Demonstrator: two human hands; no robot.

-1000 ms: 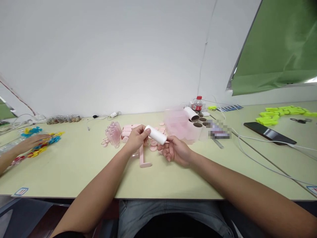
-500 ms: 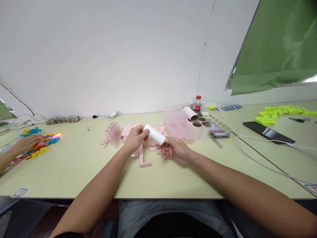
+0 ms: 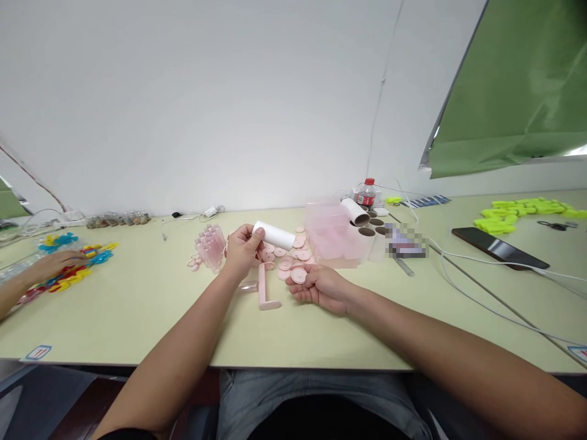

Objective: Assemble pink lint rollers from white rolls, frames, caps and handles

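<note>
Fingers of the left hand (image 3: 242,252) pinch a white roll's (image 3: 279,236) left end mid-frame, perhaps so it won't slip. Just below, the right hand's (image 3: 328,288) half-curled fingers hold a pink disc (image 3: 299,276), maybe to steady it.

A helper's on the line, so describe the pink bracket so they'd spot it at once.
On the pale green table, find the left hand holding a white tube. Just below the tube in view is the pink bracket. Its straight bar with a rounded foot sets it apart from the flat discs nearby.
</note>
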